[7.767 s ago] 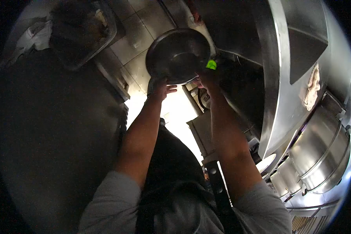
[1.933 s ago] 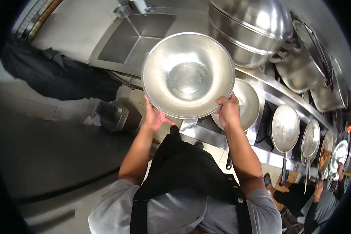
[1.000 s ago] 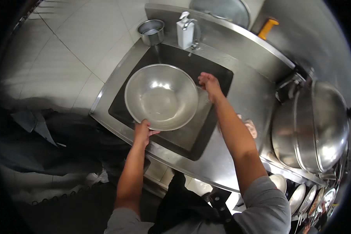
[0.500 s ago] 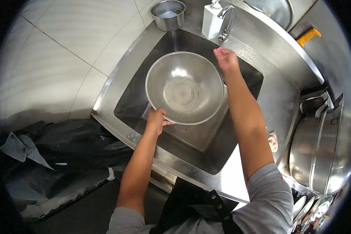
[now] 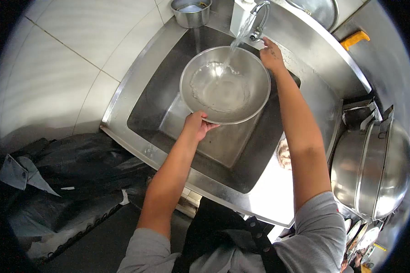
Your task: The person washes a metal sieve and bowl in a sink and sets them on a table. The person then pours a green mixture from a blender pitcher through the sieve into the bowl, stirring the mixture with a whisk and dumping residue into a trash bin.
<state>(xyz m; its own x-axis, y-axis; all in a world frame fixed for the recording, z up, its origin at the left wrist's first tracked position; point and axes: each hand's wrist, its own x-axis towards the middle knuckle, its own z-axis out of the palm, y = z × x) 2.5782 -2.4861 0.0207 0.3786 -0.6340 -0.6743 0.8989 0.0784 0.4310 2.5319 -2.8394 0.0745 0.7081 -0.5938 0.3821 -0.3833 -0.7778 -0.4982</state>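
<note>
My left hand (image 5: 198, 125) grips the near rim of a wide stainless steel mixing bowl (image 5: 230, 95), thumb on top and fingers underneath. The bowl is held over the steel sink (image 5: 168, 132), tilted slightly. Water (image 5: 238, 42) streams from the curved tap (image 5: 264, 18) into it and spreads in a shallow pool. At the base of the tap, my right hand (image 5: 272, 55) has its fingers closed at the tap handle (image 5: 256, 37), which is partly hidden.
Behind the sink stand a white pump bottle (image 5: 241, 18) and a small steel pot (image 5: 191, 17). Large steel pans (image 5: 369, 170) are at the right, below an orange handle (image 5: 355, 40). Black plastic sheeting (image 5: 77, 164) lies at the left.
Water now runs from the tap into the bowl. My right hand has moved onto the tap handle. My left hand has shifted the bowl up and right, under the spout.
</note>
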